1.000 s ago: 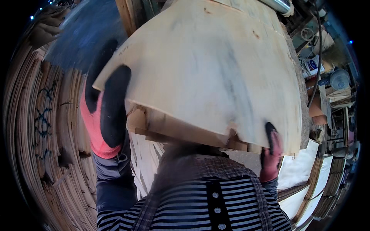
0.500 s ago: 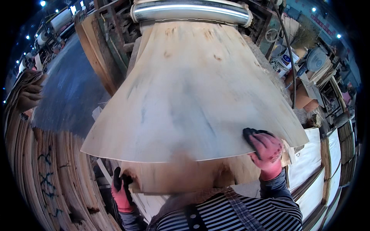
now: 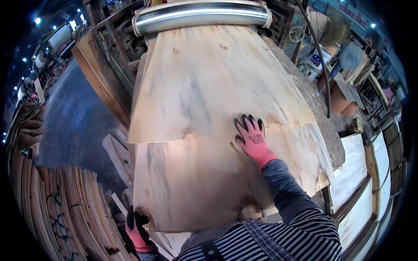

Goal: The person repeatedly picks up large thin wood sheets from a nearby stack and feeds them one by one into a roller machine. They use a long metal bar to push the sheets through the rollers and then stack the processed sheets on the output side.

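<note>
A pale wood veneer sheet (image 3: 204, 87) with grey streaks and small knots runs back to a shiny metal roller (image 3: 202, 18). Its near edge overlaps a second veneer sheet (image 3: 183, 182), which lies closer to me and has dark brown patches along its near side. My right hand (image 3: 254, 141), in a pink and black glove, lies with fingers spread around the overlap, right of the middle. My left hand (image 3: 137, 230), gloved alike, is at the near left corner of the second sheet, its fingers around the edge; part of the grip is hidden.
Stacked veneer (image 3: 61, 209) stands at the left, beside a dark floor (image 3: 78, 117). Tall boards (image 3: 102, 80) lean near the machine. To the right are a fan (image 3: 349, 56), a white bucket (image 3: 318, 58), a cardboard box (image 3: 342, 102) and pale stacked sheets (image 3: 348, 161).
The upper sheet's near edge has dropped and moved away, showing more of the second sheet. My right hand has left that edge and reached forward and left, fingers spreading. My left hand stays low.
</note>
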`<move>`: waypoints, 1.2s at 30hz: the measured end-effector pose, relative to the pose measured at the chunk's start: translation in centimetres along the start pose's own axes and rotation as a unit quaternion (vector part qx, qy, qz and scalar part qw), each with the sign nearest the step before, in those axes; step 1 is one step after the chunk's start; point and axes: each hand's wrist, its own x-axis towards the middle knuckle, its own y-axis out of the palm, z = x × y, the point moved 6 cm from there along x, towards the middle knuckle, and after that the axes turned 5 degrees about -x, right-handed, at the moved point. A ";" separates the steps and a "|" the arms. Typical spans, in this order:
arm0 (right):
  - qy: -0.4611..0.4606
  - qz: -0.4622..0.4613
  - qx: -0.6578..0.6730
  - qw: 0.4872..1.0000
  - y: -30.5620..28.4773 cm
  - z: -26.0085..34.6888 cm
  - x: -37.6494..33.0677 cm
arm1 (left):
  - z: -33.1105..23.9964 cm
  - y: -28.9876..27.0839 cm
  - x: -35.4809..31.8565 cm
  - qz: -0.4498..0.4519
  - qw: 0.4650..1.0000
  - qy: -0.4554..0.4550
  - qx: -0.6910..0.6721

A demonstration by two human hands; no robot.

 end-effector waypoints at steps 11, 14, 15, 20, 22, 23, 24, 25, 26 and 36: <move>-0.039 0.300 0.070 0.951 -4.2 5.1 -22.7 | 0.1 -1.4 1.3 0.098 0.988 0.034 -0.115; 0.017 0.209 0.061 0.976 -4.8 3.9 -23.5 | -7.9 0.8 1.2 0.121 0.984 0.118 -0.059; 0.007 0.219 0.038 0.975 -5.1 4.1 -23.4 | -10.6 2.1 1.0 0.109 0.980 0.124 -0.114; 0.117 0.055 0.173 0.976 -9.6 1.2 -23.6 | -20.4 3.7 -1.1 0.136 0.927 0.327 -0.127; 0.177 -0.005 0.128 0.976 -12.7 0.7 -22.5 | -21.0 2.9 -1.0 0.144 0.891 0.429 -0.040; 0.171 -0.022 0.139 0.975 -15.5 2.7 -20.0 | -21.3 2.8 -0.9 0.150 0.866 0.478 0.003; 0.150 -0.024 0.119 0.981 -17.4 3.6 -18.2 | -20.7 2.3 -0.8 0.167 0.891 0.410 -0.099; 0.126 -0.039 0.100 0.986 -18.5 3.7 -17.7 | -19.8 1.4 -0.3 0.200 0.890 0.362 -0.193; 0.107 -0.056 0.079 0.990 -19.3 3.6 -17.4 | -17.5 0.4 0.8 0.284 0.852 0.284 -0.336; -0.089 -0.077 -0.034 0.992 -19.0 3.2 -9.7 | 7.0 -3.8 -0.4 0.050 0.955 -0.003 0.291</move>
